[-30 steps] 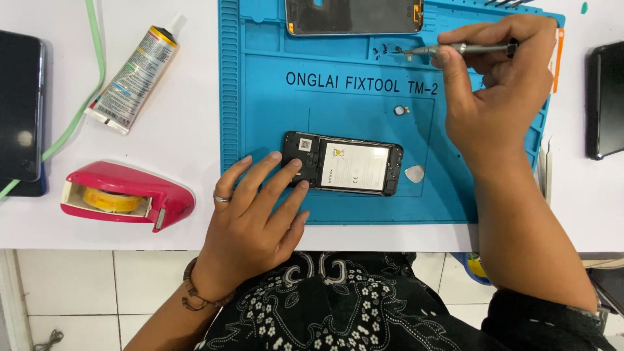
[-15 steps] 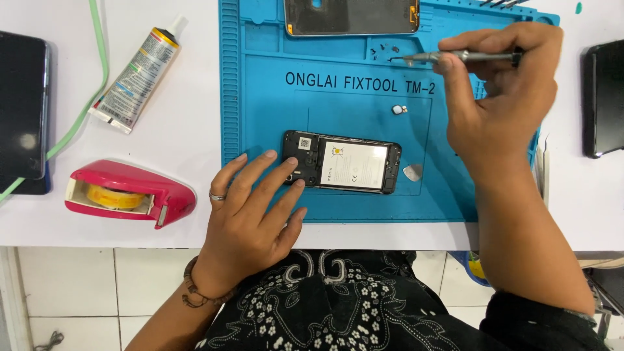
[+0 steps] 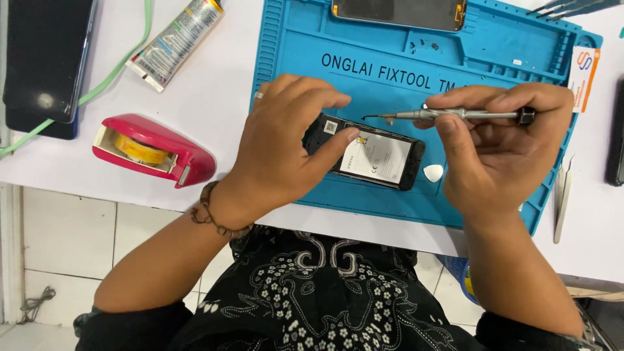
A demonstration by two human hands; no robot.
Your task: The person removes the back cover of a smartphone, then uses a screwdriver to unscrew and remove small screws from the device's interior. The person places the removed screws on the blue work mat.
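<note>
Both hands work over the blue repair mat (image 3: 494,45), the left hand (image 3: 286,146) steadying an opened phone (image 3: 380,159) with its back off and battery exposed, the right hand (image 3: 500,146) pinching a slim screwdriver (image 3: 455,115) above it, loosened screws (image 3: 422,45) already set aside.

Bright, even light from overhead fills the scene, and the white counter (image 3: 214,110) is nearly washed out. Shadows under the hands are soft and short. A small glare spot sits on the dark screen (image 3: 45,101) at far left. Focus is sharp throughout, with slight wide-angle stretching toward the edges.
</note>
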